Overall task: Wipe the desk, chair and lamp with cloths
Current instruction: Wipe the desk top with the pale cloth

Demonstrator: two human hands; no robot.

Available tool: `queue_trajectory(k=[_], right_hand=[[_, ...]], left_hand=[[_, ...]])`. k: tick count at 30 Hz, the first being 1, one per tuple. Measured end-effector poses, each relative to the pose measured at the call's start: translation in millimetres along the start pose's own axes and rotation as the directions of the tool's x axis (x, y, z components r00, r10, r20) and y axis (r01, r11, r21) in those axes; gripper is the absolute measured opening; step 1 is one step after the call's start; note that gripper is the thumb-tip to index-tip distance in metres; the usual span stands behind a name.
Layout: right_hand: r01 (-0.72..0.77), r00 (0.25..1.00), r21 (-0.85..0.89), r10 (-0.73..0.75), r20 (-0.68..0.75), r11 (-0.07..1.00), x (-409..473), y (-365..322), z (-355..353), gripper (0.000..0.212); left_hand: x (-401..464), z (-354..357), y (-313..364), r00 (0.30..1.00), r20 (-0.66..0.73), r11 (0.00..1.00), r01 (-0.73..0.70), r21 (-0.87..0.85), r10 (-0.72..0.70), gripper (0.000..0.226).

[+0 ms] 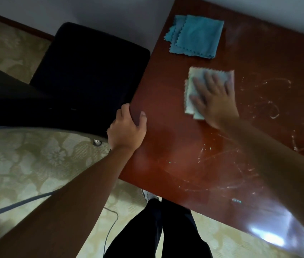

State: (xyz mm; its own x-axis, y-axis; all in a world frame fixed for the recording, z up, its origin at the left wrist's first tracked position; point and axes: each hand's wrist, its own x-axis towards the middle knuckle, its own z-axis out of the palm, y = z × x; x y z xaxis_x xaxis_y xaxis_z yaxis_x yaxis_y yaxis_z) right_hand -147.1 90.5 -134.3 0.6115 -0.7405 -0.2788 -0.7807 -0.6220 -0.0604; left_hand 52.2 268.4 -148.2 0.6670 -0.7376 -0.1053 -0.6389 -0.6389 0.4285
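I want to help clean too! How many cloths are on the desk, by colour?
Blue cloths: 2, stacked and overlapping near the desk's far corner.
Pale cloths: 1, folded, under the right hand.
Total: 3.

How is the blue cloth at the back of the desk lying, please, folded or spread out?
Folded: the blue cloth lies flat on the desk, with several offset zigzag edges showing stacked layers.

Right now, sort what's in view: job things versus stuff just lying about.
Job: pale cloth under the right hand; blue cloths; smeared desk, left hand gripping its edge; black chair.

Lying about: cables on the carpet.
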Motion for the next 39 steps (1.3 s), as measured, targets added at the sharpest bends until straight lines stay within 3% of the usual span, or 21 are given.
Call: queue_trajectory(k=[3, 7, 10, 14, 17, 21, 24, 30, 33, 36, 39], right_hand=[[-0.116, 0.991, 0.062, 0.119, -0.054, 0.991, -2, -15, 4, 0.06], [0.148, 0.989, -0.009, -0.148, -0.017, 0.989, -82, -65, 31, 0.058], [0.222, 0.975, 0.011, -0.222, 0.015, 0.975, -86, -44, 27, 0.058], [-0.066, 0.996, 0.053, 0.068, -0.049, 0.996, -24, 15, 10, 0.061], [-0.124, 0.987, 0.075, 0.13, -0.092, 0.989, -25, 12, 16, 0.059], [0.04, 0.996, 0.029, -0.037, -0.083, 0.999, -99, -27, 38, 0.059], [0.133, 0.991, 0.042, -0.134, 0.005, 0.99, -102, -11, 33, 0.059], [-0.183, 0.978, 0.119, 0.193, -0.074, 0.976, -34, 26, 17, 0.059], [-0.038, 0.994, 0.103, 0.048, -0.097, 0.994, -84, 1, 32, 0.06], [0.108, 0.992, 0.069, -0.103, -0.07, 0.992, -138, -16, 46, 0.058], [0.143, 0.989, 0.016, -0.143, -0.027, 0.99, -113, 4, 39, 0.057]], left_hand=[[1, 2, 0, 1.0, 0.005, 1.0, -0.001, 0.006, 0.001, 0.054], [1, 3, 0, 1.0, 0.011, 1.0, 0.015, 0.019, -0.015, 0.056], [-1, 2, 1, 1.0, 0.004, 1.0, 0.009, 0.021, -0.01, 0.058], [-4, 3, 1, 0.996, -0.031, 0.996, -0.08, 0.027, 0.081, 0.06], [-4, 4, 1, 0.997, -0.029, 0.997, -0.069, 0.038, 0.07, 0.059], [-2, 4, 5, 1.0, 0.0, 0.999, -0.026, 0.033, 0.026, 0.059], [-3, 3, 6, 0.998, -0.016, 0.997, -0.051, 0.06, 0.052, 0.059], [-2, 7, 2, 0.983, -0.058, 0.982, -0.17, 0.087, 0.175, 0.057], [0, 8, 1, 0.942, -0.025, 0.937, -0.329, 0.113, 0.334, 0.055], [-1, 7, 0, 0.921, 0.023, 0.913, -0.389, 0.126, 0.389, 0.056], [-4, 5, 0, 0.905, 0.047, 0.894, -0.425, 0.143, 0.423, 0.056]])
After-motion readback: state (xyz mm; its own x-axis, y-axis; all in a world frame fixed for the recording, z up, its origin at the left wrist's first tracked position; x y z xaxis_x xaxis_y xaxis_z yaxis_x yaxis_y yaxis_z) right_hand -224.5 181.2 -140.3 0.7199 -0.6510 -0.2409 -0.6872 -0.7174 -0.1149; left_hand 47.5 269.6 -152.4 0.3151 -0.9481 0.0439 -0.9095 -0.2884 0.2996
